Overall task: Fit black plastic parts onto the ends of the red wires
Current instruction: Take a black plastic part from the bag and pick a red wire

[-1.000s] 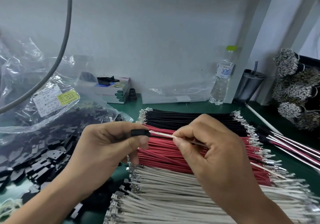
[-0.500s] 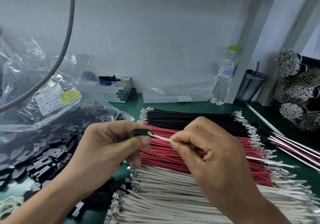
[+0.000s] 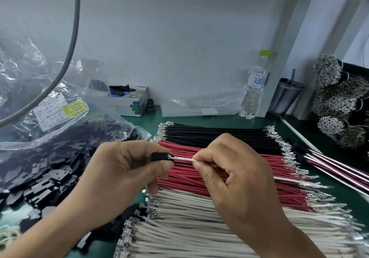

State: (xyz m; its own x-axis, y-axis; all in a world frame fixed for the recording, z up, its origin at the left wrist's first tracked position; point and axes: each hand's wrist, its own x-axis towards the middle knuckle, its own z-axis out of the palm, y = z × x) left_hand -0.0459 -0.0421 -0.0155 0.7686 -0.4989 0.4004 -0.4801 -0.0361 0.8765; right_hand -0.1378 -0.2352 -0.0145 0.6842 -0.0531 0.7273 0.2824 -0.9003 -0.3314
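My left hand pinches a small black plastic part between thumb and forefinger. My right hand pinches a white wire whose metal tip sits at the mouth of that part. The wire's far end trails out behind my right hand to the right. Under both hands lies a flat bundle of red wires with metal terminals at both ends. A heap of loose black plastic parts spills from a clear bag on the left.
Black wires lie behind the red ones, white wires in front. Finished red-white-black assemblies lie at the right. A water bottle, a lidded cup, a small box and wire bundles line the back and right.
My right hand has moved left, pushing the white wire's tip up to the black part. The exposed length of wire between the two hands has shortened.
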